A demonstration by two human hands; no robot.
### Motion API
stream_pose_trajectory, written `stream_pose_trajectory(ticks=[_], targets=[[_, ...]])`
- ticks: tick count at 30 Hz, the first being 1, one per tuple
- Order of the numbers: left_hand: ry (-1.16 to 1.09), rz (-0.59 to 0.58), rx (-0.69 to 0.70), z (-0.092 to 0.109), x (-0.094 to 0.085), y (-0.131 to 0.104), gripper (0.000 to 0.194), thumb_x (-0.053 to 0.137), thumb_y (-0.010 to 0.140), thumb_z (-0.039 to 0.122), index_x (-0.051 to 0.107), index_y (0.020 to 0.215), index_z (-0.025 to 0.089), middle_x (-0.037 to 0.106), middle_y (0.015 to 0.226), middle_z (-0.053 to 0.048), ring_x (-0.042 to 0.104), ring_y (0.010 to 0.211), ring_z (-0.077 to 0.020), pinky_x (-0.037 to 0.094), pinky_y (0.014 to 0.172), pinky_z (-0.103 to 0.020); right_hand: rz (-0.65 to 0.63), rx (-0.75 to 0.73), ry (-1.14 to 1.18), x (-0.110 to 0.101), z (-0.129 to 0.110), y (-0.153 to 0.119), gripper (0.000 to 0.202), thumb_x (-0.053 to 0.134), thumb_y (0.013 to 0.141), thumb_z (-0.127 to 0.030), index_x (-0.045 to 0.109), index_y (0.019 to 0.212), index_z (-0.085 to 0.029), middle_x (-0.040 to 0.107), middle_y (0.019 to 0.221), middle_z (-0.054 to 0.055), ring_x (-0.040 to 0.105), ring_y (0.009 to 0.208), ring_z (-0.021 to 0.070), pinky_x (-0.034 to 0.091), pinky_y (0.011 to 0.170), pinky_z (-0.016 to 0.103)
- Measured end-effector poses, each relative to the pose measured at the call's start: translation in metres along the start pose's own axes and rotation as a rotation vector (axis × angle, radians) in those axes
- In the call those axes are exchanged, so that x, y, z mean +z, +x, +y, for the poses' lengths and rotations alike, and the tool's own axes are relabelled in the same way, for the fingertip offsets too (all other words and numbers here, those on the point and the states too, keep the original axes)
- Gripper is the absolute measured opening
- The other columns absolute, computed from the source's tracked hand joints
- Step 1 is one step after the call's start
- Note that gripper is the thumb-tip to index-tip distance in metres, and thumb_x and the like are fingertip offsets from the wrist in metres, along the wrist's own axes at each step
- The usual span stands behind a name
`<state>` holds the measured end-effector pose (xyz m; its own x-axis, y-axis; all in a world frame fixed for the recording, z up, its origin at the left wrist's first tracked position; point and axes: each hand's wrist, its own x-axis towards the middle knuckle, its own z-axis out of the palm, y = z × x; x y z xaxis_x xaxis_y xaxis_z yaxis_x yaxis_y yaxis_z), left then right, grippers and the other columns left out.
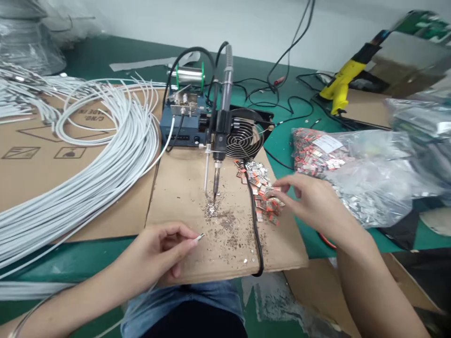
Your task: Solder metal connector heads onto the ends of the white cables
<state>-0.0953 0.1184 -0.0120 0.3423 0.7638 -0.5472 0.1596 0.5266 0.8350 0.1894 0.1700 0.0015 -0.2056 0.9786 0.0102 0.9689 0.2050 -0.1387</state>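
Observation:
My left hand is closed, thumb and forefinger pinching a white cable just behind its end, where short dark wire tips stick out. My right hand reaches into a loose pile of small metal connectors with orange parts. Its thumb and forefinger come together over the pile; whatever is between them is too small to make out. Between the hands, a soldering iron is clamped tip down above a cardboard sheet. Bits of solder and dark specks lie under the tip.
A thick bundle of white cables fills the left. Behind the iron stand a blue soldering unit, a solder spool and a round fan grille. A black cord crosses the cardboard. Bagged connectors and a yellow tool lie right.

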Motion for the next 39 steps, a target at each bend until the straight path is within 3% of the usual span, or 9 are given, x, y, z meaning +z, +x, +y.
stream_pose_trajectory(ticks=[5,9,14,20,24,26,29,34,39], targets=[[0.000,0.090,0.011,-0.001,-0.002,0.005,0.018,0.065,0.070,0.033,0.065,0.073,0.015,0.047,0.037,0.006,0.039,0.036,-0.0054,0.030,0.039,-0.015,-0.034,0.046,-0.098,-0.001,0.019,0.045,0.022,0.051,0.081,-0.017,0.070,0.093,-0.017,0.070,0.090,0.005,0.063,0.079,0.0184,0.038,0.065,0.026],[-0.034,0.103,0.022,-0.002,-0.001,0.005,0.016,0.066,0.068,0.033,0.065,0.071,0.017,0.046,0.035,0.006,0.038,0.035,-0.0061,0.030,0.037,-0.015,-0.081,0.063,-0.081,0.012,0.030,0.067,0.016,0.057,0.079,-0.021,0.070,0.087,-0.017,0.070,0.084,0.005,0.063,0.075,0.0165,0.039,0.063,0.024],[-0.027,0.091,0.016,-0.001,-0.004,0.009,0.014,0.065,0.071,0.030,0.064,0.073,0.015,0.049,0.037,0.006,0.042,0.036,-0.0062,0.034,0.039,-0.015,-0.105,0.042,-0.021,0.018,0.027,0.070,0.013,0.057,0.078,-0.022,0.069,0.077,-0.016,0.070,0.079,0.003,0.061,0.067,0.0137,0.038,0.060,0.024],[-0.016,-0.068,-0.069,0.004,-0.014,0.021,0.023,0.065,0.070,0.034,0.061,0.081,0.014,0.050,0.038,0.007,0.047,0.034,-0.0088,0.037,0.036,-0.016,-0.052,0.057,0.102,0.010,0.022,0.059,0.012,0.058,0.074,-0.022,0.068,0.071,-0.014,0.066,0.066,0.005,0.059,0.059,0.0154,0.040,0.057,0.026],[0.001,-0.123,-0.086,0.005,-0.016,0.027,0.023,0.062,0.074,0.036,0.059,0.082,0.015,0.049,0.038,0.007,0.047,0.034,-0.0082,0.037,0.036,-0.015,-0.030,0.036,0.334,0.011,0.008,0.035,0.029,0.054,0.081,-0.029,0.066,0.100,-0.013,0.068,0.076,0.007,0.061,0.059,0.0136,0.047,0.055,0.025],[0.040,-0.139,-0.032,0.006,-0.017,0.030,0.021,0.060,0.077,0.036,0.059,0.079,0.016,0.049,0.039,0.007,0.046,0.034,-0.0078,0.037,0.035,-0.014,-0.071,0.019,0.592,0.014,-0.008,0.021,0.026,0.055,0.081,-0.033,0.066,0.093,-0.013,0.068,0.078,0.007,0.062,0.060,0.0121,0.050,0.055,0.024],[0.132,-0.120,0.027,0.012,-0.017,0.038,0.018,0.058,0.079,0.033,0.060,0.078,0.015,0.048,0.040,0.007,0.045,0.034,-0.0073,0.038,0.034,-0.014,-0.275,0.056,0.996,0.020,-0.037,0.007,0.018,0.063,0.078,-0.031,0.061,0.079,-0.013,0.064,0.070,0.004,0.059,0.058,0.0084,0.049,0.054,0.018],[0.138,-0.126,-0.015,0.027,-0.015,0.053,0.012,0.060,0.079,0.023,0.061,0.072,0.013,0.048,0.039,0.007,0.041,0.032,-0.0054,0.035,0.032,-0.012,-0.480,0.192,1.253,0.031,-0.070,0.011,0.014,0.070,0.068,-0.018,0.058,0.069,-0.011,0.055,0.057,-0.003,0.047,0.049,0.0009,0.039,0.045,0.010],[0.106,-0.137,-0.047,0.029,-0.014,0.057,0.011,0.061,0.080,0.021,0.064,0.074,0.012,0.048,0.038,0.007,0.040,0.031,-0.0039,0.034,0.032,-0.011,-0.617,0.434,1.481,0.039,-0.077,0.019,0.023,0.076,0.062,-0.018,0.057,0.073,-0.011,0.065,0.060,0.000,0.062,0.050,0.0069,0.053,0.050,0.015]])
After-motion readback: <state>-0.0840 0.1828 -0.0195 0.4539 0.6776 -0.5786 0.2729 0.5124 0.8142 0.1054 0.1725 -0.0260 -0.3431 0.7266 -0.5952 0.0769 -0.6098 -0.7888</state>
